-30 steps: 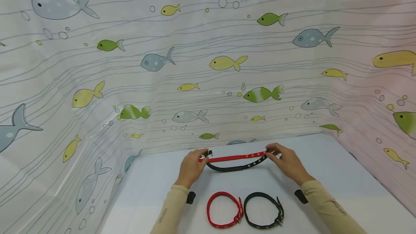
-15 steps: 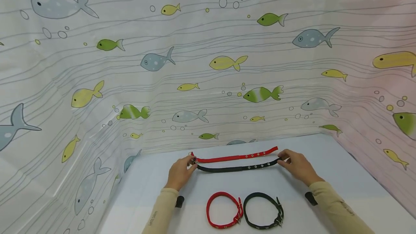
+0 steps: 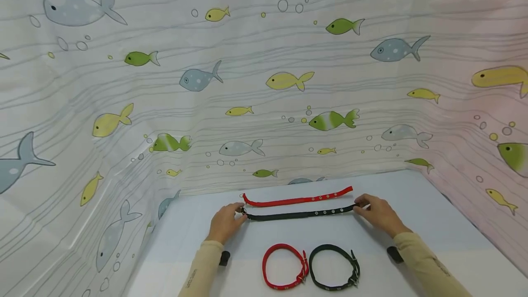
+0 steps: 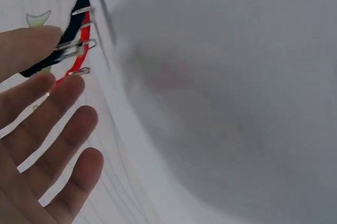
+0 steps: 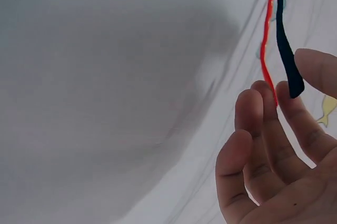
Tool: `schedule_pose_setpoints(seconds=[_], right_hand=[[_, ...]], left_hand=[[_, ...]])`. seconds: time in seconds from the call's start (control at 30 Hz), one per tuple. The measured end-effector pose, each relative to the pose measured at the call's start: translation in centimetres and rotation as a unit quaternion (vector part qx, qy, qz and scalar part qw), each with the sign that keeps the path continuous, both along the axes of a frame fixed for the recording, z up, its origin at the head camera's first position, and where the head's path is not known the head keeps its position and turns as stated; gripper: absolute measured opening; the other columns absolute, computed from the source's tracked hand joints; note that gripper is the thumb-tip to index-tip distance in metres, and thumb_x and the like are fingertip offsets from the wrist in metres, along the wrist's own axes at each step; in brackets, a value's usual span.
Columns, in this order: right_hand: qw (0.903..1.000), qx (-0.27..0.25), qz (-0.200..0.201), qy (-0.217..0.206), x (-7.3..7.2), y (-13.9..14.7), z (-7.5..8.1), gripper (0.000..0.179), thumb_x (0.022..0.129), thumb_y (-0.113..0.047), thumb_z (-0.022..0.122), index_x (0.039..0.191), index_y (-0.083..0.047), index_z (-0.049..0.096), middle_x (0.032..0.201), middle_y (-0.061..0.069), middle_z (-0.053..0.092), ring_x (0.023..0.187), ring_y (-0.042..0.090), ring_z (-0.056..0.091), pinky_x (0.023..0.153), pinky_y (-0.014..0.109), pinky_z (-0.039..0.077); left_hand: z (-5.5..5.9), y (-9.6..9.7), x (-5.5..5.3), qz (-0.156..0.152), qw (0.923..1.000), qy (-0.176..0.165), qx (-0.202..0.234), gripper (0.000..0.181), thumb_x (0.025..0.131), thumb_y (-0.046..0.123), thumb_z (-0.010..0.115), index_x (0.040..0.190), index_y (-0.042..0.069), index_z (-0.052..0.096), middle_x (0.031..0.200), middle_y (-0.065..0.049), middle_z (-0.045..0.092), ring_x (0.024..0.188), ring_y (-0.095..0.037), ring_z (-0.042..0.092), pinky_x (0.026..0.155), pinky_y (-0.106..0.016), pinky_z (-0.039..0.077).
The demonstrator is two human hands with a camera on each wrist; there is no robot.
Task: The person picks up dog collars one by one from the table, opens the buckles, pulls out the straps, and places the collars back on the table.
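A black collar, unbuckled, lies stretched out across the white table, with eyelets toward its right end. My left hand pinches its buckle end between thumb and index finger, the other fingers spread. Its metal buckle shows beside the thumb in the left wrist view. At the opposite end, my right hand pinches the plain strap tip between thumb and index finger. Just behind runs an unbuckled red collar, roughly parallel, its right tip angled away.
Nearer the front, a red collar buckled into a loop lies beside a black buckled one, nearly touching. A fish-print curtain stands behind the white table and along both sides.
Both hands have moved apart, drawing the sagging black collar out nearly straight and lowering it in front of the red one. The buckled loops have stayed put.
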State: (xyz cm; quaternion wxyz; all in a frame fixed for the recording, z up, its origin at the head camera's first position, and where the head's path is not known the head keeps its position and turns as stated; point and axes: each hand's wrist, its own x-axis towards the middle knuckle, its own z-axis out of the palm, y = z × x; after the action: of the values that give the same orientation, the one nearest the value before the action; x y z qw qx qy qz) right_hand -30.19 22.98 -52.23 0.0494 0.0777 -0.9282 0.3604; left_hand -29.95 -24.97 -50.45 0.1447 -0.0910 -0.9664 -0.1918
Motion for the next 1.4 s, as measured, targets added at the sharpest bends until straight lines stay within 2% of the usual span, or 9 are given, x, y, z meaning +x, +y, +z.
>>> schedule_pose_setpoints(seconds=[0.13, 0.3, 0.4, 0.53, 0.6, 0.77, 0.93, 1.23, 1.4], right_hand=[[0.9999, -0.007, 0.0, 0.007, 0.3, 0.0, 0.3, 0.033, 0.094, -0.024, 0.072, 0.119, -0.003, 0.067, 0.111, 0.014, 0.068, 0.092, 0.026, 0.065, 0.068, 0.036, 0.052], [0.9995, 0.008, -0.014, 0.028, 0.7, -0.1, 1.0, 0.039, 0.095, -0.025, 0.072, 0.124, 0.0, 0.064, 0.118, 0.017, 0.066, 0.094, 0.026, 0.063, 0.07, 0.036, 0.05], [0.9989, 0.009, -0.017, 0.043, 1.2, -0.6, 1.6, 0.039, 0.094, -0.025, 0.073, 0.124, -0.001, 0.065, 0.119, 0.016, 0.066, 0.095, 0.026, 0.061, 0.072, 0.038, 0.05], [0.9979, 0.002, -0.008, 0.064, 2.0, -1.5, 2.3, 0.038, 0.094, -0.025, 0.073, 0.123, -0.002, 0.065, 0.118, 0.015, 0.066, 0.093, 0.024, 0.061, 0.073, 0.039, 0.05], [0.9971, -0.002, -0.002, 0.076, 2.4, -2.0, 2.5, 0.036, 0.095, -0.024, 0.073, 0.123, -0.003, 0.065, 0.117, 0.014, 0.067, 0.093, 0.023, 0.062, 0.073, 0.039, 0.05], [0.9944, 0.0, 0.009, 0.105, 3.1, -3.0, 2.9, 0.033, 0.095, -0.022, 0.073, 0.123, -0.006, 0.066, 0.117, 0.01, 0.067, 0.094, 0.023, 0.063, 0.077, 0.042, 0.052], [0.9929, -0.002, 0.024, 0.116, 3.9, -3.8, 3.1, 0.031, 0.094, -0.02, 0.074, 0.122, -0.01, 0.066, 0.116, 0.007, 0.068, 0.097, 0.025, 0.063, 0.08, 0.044, 0.051], [0.9912, -0.002, 0.054, 0.121, 4.4, -4.8, 2.6, 0.025, 0.094, -0.017, 0.074, 0.118, -0.011, 0.067, 0.113, 0.005, 0.068, 0.096, 0.022, 0.064, 0.079, 0.042, 0.052], [0.9895, -0.015, 0.059, 0.131, 4.7, -5.2, 2.5, 0.026, 0.094, -0.018, 0.074, 0.119, -0.014, 0.067, 0.114, 0.0, 0.068, 0.097, 0.018, 0.063, 0.08, 0.039, 0.052]], left_hand=[[0.1, 0.1, 0.3, 0.003, 1.0, 0.0, -0.008, 0.039, 0.086, 0.022, 0.081, 0.121, 0.009, 0.072, 0.111, -0.008, 0.072, 0.105, -0.03, 0.067, 0.089, -0.05, 0.053], [0.2, 1.6, 0.7, -0.016, 0.9976, 0.059, -0.034, 0.034, 0.088, 0.022, 0.079, 0.119, 0.01, 0.073, 0.111, -0.009, 0.072, 0.101, -0.031, 0.067, 0.085, -0.049, 0.055], [0.5, 3.7, 1.3, -0.065, 0.9909, 0.107, -0.051, 0.031, 0.089, 0.022, 0.079, 0.118, 0.011, 0.074, 0.11, -0.007, 0.071, 0.1, -0.029, 0.066, 0.083, -0.046, 0.055], [0.9, 7.1, 2.4, -0.148, 0.9737, 0.146, -0.093, 0.028, 0.09, 0.022, 0.078, 0.117, 0.014, 0.073, 0.111, -0.002, 0.071, 0.104, -0.024, 0.065, 0.087, -0.043, 0.053], [1.0, 8.7, 2.9, -0.19, 0.9658, 0.134, -0.115, 0.027, 0.092, 0.021, 0.075, 0.118, 0.015, 0.073, 0.113, -0.001, 0.071, 0.105, -0.021, 0.065, 0.089, -0.041, 0.053], [0.9, 11.4, 4.0, -0.276, 0.9475, 0.024, -0.159, 0.031, 0.09, 0.015, 0.068, 0.12, 0.019, 0.074, 0.115, 0.004, 0.07, 0.104, -0.014, 0.065, 0.087, -0.033, 0.054], [0.3, 12.2, 4.4, -0.301, 0.9317, -0.048, -0.198, 0.032, 0.084, 0.014, 0.07, 0.113, 0.023, 0.078, 0.112, 0.008, 0.069, 0.098, -0.01, 0.063, 0.079, -0.027, 0.052], [0.5, 11.8, 5.4, -0.285, 0.9337, -0.044, -0.212, 0.012, 0.089, 0.027, 0.08, 0.1, 0.03, 0.082, 0.098, 0.016, 0.067, 0.092, -0.004, 0.059, 0.076, -0.022, 0.046], [0.5, 10.7, 5.6, -0.27, 0.9453, -0.057, -0.174, 0.012, 0.088, 0.024, 0.081, 0.099, 0.029, 0.082, 0.088, 0.018, 0.066, 0.085, -0.002, 0.058, 0.075, -0.019, 0.048]])
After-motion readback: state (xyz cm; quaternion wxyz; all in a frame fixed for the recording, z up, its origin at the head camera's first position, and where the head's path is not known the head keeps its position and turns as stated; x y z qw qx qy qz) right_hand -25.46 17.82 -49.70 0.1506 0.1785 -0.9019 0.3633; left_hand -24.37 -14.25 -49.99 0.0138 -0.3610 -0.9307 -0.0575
